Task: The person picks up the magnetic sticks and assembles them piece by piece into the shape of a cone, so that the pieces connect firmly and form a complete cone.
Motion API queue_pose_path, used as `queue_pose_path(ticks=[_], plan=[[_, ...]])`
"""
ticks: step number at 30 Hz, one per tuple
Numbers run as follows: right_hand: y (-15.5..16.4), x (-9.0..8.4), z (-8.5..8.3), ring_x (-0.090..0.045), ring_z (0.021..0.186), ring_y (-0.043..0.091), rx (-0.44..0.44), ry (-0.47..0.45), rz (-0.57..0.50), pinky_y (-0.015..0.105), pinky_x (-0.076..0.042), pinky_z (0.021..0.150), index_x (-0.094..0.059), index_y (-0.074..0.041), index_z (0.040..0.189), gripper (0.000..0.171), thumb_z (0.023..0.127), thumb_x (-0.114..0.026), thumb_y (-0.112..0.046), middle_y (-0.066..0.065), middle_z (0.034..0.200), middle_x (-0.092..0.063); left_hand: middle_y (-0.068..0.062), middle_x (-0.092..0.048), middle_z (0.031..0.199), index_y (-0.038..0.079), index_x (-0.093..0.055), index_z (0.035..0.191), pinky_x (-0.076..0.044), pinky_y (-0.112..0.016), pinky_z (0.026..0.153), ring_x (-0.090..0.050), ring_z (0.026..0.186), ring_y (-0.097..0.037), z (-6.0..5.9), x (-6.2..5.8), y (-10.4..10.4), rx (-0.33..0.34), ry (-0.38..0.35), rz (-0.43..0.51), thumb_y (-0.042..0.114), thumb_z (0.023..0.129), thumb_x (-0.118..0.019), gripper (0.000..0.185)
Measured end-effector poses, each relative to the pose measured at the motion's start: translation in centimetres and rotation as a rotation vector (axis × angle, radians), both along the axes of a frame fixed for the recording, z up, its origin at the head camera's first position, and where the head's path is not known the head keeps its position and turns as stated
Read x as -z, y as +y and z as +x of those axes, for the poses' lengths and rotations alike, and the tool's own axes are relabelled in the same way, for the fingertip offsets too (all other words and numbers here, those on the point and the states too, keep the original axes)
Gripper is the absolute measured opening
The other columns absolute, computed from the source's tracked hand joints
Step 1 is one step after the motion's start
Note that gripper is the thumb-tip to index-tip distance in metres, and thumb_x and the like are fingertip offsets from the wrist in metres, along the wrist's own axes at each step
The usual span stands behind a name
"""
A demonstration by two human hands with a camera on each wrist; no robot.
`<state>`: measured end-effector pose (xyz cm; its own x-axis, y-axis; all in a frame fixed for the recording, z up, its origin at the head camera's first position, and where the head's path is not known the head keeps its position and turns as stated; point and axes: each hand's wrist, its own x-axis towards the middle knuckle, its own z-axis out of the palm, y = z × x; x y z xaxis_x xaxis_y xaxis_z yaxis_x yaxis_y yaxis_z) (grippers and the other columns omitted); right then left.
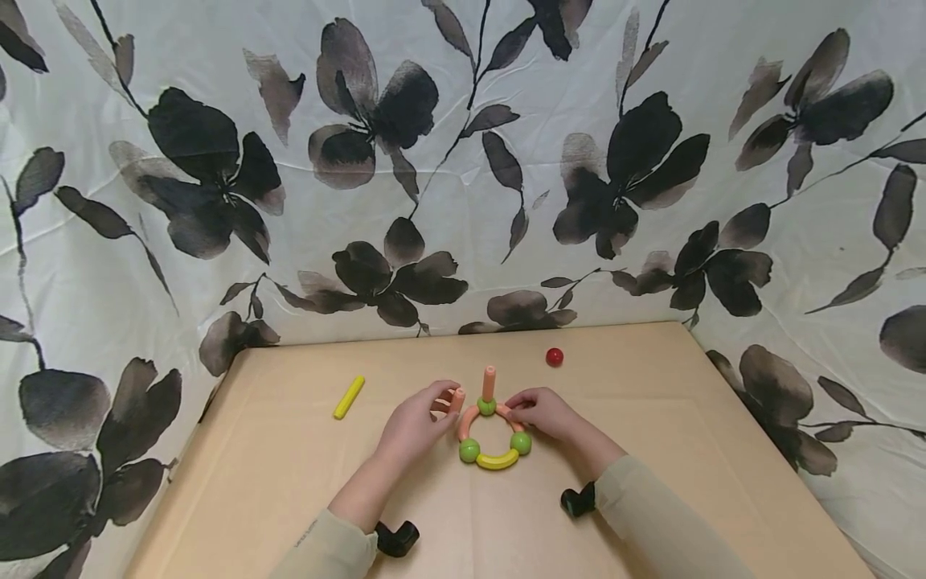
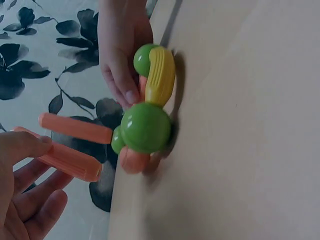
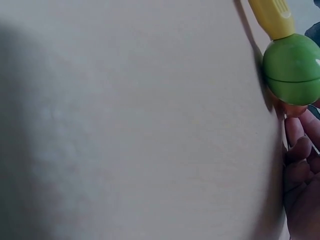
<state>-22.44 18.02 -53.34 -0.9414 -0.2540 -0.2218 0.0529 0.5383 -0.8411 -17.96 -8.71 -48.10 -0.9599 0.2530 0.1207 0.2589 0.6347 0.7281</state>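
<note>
Toy ring [image 1: 495, 441] sits centre-frame in head view, lower middle of the tabletop [image 1: 651, 418]: 3 green balls joined by 2 curved orange pcs and 1 curved yellow pc [image 1: 497, 461] at the bottom, w/ an upright orange stick [image 1: 489, 383] on the top ball [image 1: 487, 407]. Left hand [image 1: 415, 426] just left of the ring, fingers pinching a loose orange stick [image 1: 456, 400]; left wrist view shows that stick [image 2: 62, 157] gripped btwn thumb and fingers, close to the ring but apart from it. Right hand [image 1: 544, 412] on the ring's right side, fingers curled onto the right orange curve. Right wrist view: green ball [image 3: 292, 69] upper right, fingertips [image 3: 299, 150] just below it. Straight yellow stick [image 1: 349, 396] lies left of centre, well apart. Red ball [image 1: 554, 357] above-right of the ring, near the tabletop's back edge. Floral cloth [image 1: 217, 161] fills the upper frame.
</note>
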Motion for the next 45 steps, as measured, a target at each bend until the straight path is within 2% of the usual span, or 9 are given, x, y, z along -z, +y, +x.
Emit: queue_pose_path(ticks=[5,11,16,25,31,36,42,45], plan=[[-0.1,0.0,0.0,-0.056,0.080,0.016,-0.005,0.004,0.011,0.028,-0.047,0.072,-0.074,-0.007,0.104,0.022,0.087,-0.077,-0.021,0.001,0.088,-0.066,0.004,-0.067,0.111,0.025,-0.061,0.125,-0.055,-0.037,0.080,-0.067,0.098,-0.018,0.8,0.0,0.8,0.028,-0.035,0.038,0.020,0.091,-0.073,0.037],[-0.1,0.0,0.0,-0.057,0.080,0.016,0.002,-0.003,0.023,0.027,-0.047,0.072,-0.075,-0.008,0.104,0.022,0.087,-0.077,-0.021,0.001,0.088,-0.066,0.004,-0.066,0.113,0.022,-0.060,0.123,-0.054,-0.034,0.081,-0.067,0.099,-0.014,1.3,0.1,1.6,0.074,-0.055,0.065,0.017,0.090,-0.074,0.037],[-0.1,0.1,0.1,-0.057,0.080,0.017,0.005,0.005,0.021,0.027,-0.047,0.071,-0.074,-0.007,0.104,0.023,0.086,-0.078,-0.021,0.001,0.088,-0.066,0.006,-0.066,0.113,0.023,-0.059,0.120,-0.054,-0.034,0.082,-0.066,0.100,-0.012,1.6,0.4,2.2,0.098,-0.068,0.052,0.017,0.089,-0.075,0.035],[-0.2,0.4,0.1,-0.056,0.080,0.016,0.009,0.014,-0.012,0.028,-0.047,0.072,-0.074,-0.005,0.103,0.023,0.087,-0.077,-0.021,0.001,0.087,-0.066,0.006,-0.065,0.111,0.022,-0.060,0.123,-0.053,-0.035,0.082,-0.065,0.099,-0.013,2.1,0.5,2.3,0.086,-0.070,0.051,0.016,0.089,-0.075,0.038],[-0.2,0.3,0.3,-0.056,0.080,0.016,0.017,0.033,0.008,0.029,-0.047,0.073,-0.074,-0.006,0.104,0.023,0.087,-0.077,-0.022,0.001,0.087,-0.066,0.008,-0.064,0.109,0.019,-0.060,0.126,-0.054,-0.033,0.082,-0.064,0.098,-0.014,2.5,0.3,2.0,0.096,-0.065,0.086,0.019,0.089,-0.075,0.040],[-0.2,0.4,0.4,-0.057,0.081,0.016,0.021,0.025,0.001,0.029,-0.047,0.072,-0.074,-0.006,0.105,0.024,0.087,-0.077,-0.021,0.001,0.088,-0.066,0.005,-0.064,0.109,0.017,-0.061,0.126,-0.053,-0.034,0.077,-0.065,0.095,-0.016,2.8,0.9,1.5,0.075,-0.078,0.065,0.020,0.089,-0.075,0.040],[-0.2,0.4,0.4,-0.056,0.080,0.016,0.022,0.025,0.008,0.028,-0.046,0.072,-0.074,-0.006,0.104,0.024,0.087,-0.077,-0.021,0.001,0.088,-0.065,0.003,-0.065,0.109,0.013,-0.064,0.117,-0.052,-0.033,0.074,-0.063,0.088,-0.012,3.1,2.1,1.1,0.062,-0.158,-0.002,0.017,0.087,-0.075,0.032],[-0.2,0.2,0.4,-0.056,0.080,0.016,0.018,0.026,0.005,0.029,-0.046,0.072,-0.074,-0.006,0.104,0.023,0.087,-0.077,-0.020,0.001,0.087,-0.065,0.002,-0.064,0.105,0.013,-0.065,0.113,-0.050,-0.030,0.070,-0.059,0.082,-0.009,3.2,2.7,1.1,0.069,-0.174,-0.043,0.019,0.087,-0.075,0.028]])
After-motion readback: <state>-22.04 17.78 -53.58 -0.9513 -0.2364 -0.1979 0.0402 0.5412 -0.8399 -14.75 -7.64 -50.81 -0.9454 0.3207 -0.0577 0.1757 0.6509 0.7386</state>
